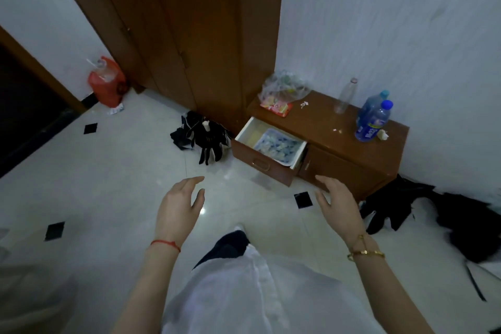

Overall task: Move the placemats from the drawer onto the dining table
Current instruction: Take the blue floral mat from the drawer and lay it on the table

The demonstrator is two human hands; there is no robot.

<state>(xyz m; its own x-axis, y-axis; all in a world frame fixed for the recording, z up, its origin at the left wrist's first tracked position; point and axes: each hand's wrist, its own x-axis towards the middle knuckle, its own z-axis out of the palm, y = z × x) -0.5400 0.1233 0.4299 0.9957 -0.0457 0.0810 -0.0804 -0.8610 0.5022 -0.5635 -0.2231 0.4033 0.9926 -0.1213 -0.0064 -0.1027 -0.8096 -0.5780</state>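
Both hands are out in front of the person at mid-frame, over the white tiled floor [108, 198], palms facing each other. Left hand [180, 205]: fingers relaxed and slightly curved, thumb apart, holding nothing; red string on the wrist. Right hand [337, 205]: fingers loosely extended, also holding nothing; gold bracelets on the wrist. Neither hand touches anything.

Ahead and slightly right, a low brown cabinet [352, 160] stands against the white wall. Its drawer [261, 163] is pulled open, on the cabinet's left end. Placemats [280, 146] lie flat inside, blue-and-white pattern, filling the right part of the drawer; count can't be told from here.

On the cabinet top: clear plastic bag [284, 87] with a colourful packet under it, an empty clear bottle [345, 97], two blue bottles [372, 120] near the right end.

A tall brown wardrobe [176, 35] stands just behind and left of the drawer. Dark clothing [202, 135] is heaped on the floor right beside the drawer's left side. More dark clothing [433, 211] is on the floor right of the cabinet. A red bag [105, 84] sits by the wardrobe's left corner.

The placemats are beyond both hands, well apart from them, roughly on the line between them and closer to the right hand. The space between hands and drawer is bare floor.
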